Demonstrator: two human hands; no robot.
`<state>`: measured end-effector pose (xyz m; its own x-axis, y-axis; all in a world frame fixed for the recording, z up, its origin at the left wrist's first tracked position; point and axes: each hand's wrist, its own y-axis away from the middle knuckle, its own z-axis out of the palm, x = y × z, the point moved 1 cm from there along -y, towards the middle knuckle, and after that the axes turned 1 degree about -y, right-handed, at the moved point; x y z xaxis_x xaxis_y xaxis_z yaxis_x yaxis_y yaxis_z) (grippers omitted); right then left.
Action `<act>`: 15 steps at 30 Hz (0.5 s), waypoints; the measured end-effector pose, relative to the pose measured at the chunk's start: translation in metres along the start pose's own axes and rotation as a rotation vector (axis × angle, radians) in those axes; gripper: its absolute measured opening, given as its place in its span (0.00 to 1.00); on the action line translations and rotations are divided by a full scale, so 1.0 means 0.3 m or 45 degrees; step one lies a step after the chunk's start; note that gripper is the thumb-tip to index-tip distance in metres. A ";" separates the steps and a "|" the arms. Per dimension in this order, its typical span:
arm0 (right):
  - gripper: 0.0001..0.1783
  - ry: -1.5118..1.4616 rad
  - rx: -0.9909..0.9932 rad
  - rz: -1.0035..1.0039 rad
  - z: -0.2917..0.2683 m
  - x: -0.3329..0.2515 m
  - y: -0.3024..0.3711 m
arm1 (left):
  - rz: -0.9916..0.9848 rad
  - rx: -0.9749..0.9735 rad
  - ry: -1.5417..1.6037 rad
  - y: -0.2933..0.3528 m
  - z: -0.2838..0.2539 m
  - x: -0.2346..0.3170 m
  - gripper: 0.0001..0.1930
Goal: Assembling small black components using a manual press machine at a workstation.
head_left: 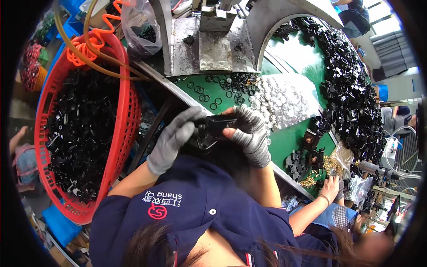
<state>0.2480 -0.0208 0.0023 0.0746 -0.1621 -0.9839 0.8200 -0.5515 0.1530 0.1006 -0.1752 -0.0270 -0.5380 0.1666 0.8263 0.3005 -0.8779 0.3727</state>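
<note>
A black plastic part (219, 123) with a bracket-like lower end is held over my lap, at the near edge of the bench. My right hand (253, 135), in a grey glove with bare thumb and fingertip showing, pinches it from the right. Beside the part's left end is my left hand (175, 139), gloved in grey, its fingers stretched out and apart; whether a fingertip touches the part is hard to tell. Beyond the hands, black rings (202, 97) lie scattered on the green bench top (281, 149), next to a heap of small whitish round pieces (289, 100).
A grey metal press (215, 49) stands ahead. At left, a red basket (119, 147) holds many black parts, with an orange coiled hose (86, 51) above it. Black parts (351, 89) pile along the right. A co-worker's hand (330, 189) is near brass pieces (332, 164).
</note>
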 end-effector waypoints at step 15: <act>0.16 1.432 0.493 -0.154 -0.261 0.047 -0.214 | 0.140 0.053 -0.192 -0.054 0.010 0.047 0.28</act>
<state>0.2409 0.0763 -0.0287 0.6220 0.6083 -0.4931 0.6447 -0.7552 -0.1184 0.0904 -0.1573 -0.0201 -0.3772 0.1390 0.9157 0.3848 -0.8758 0.2915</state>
